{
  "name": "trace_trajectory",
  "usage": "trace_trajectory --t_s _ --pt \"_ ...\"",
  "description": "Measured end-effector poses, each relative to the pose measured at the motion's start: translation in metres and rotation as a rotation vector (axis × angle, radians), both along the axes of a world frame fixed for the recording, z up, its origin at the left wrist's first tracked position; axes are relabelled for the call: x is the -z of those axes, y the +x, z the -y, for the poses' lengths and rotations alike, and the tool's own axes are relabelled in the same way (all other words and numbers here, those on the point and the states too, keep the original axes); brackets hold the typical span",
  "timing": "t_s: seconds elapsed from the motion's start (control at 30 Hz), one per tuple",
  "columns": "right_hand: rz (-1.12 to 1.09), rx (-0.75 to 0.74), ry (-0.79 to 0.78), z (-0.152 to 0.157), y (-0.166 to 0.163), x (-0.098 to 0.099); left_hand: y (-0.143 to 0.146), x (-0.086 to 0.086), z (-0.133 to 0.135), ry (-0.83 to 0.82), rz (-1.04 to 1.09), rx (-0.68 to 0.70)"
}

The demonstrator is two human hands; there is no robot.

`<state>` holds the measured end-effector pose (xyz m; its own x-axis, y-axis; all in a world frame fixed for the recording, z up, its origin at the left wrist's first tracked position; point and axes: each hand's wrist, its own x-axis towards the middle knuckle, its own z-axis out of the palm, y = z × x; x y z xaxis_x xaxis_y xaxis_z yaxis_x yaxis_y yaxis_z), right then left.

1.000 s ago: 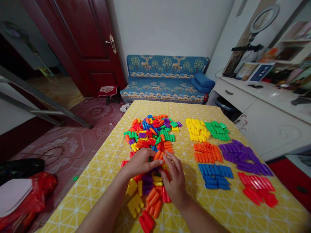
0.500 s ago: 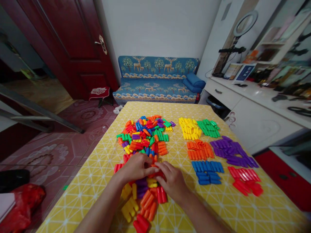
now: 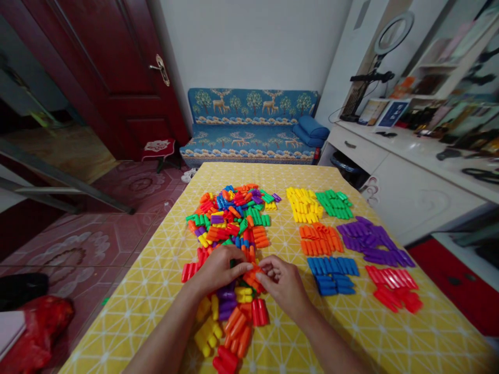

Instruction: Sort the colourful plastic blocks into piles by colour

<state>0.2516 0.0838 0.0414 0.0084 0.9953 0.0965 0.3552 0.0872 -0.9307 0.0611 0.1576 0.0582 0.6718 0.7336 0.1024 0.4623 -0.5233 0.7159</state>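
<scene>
A mixed heap of coloured plastic pieces (image 3: pixel 234 218) lies on the yellow patterned tablecloth (image 3: pixel 351 332). Both my hands meet at its near end. My left hand (image 3: pixel 220 267) and my right hand (image 3: pixel 283 283) pinch an orange piece (image 3: pixel 253 275) between their fingertips, just above the heap. More yellow, purple, orange and red pieces (image 3: pixel 234 322) lie under and in front of my hands. To the right sit sorted groups: yellow (image 3: pixel 302 205), green (image 3: pixel 333 204), orange (image 3: pixel 319 240), purple (image 3: pixel 370 241), blue (image 3: pixel 331 272) and red (image 3: pixel 393 288).
A blue patterned sofa (image 3: pixel 253 124) stands beyond the table's far edge. A white cabinet (image 3: pixel 409 176) with a ring light (image 3: pixel 390 36) runs along the right. A dark red door (image 3: pixel 117 78) and tiled floor are left, with a red bag (image 3: pixel 39 322) near.
My hands have drawn together over the near end of the heap and lifted an orange piece, pinched between both. The view shifted slightly to the right.
</scene>
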Motion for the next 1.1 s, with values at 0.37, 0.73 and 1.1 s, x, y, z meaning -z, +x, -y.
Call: trace_trajectory --t_s 0.37,0.73,1.1 --pt "0.637 0.688 0.023 -0.007 0.117 -0.005 -0.002 0.010 -0.006 0.012 0.002 -0.010" --pt "0.927 0.750 -0.069 -0.018 0.122 0.008 -0.003 0.010 -0.007 0.006 -0.006 -0.020" --pt "0.962 0.691 -0.033 -0.010 0.120 0.003 -0.004 0.012 -0.008 0.024 -0.006 -0.021"
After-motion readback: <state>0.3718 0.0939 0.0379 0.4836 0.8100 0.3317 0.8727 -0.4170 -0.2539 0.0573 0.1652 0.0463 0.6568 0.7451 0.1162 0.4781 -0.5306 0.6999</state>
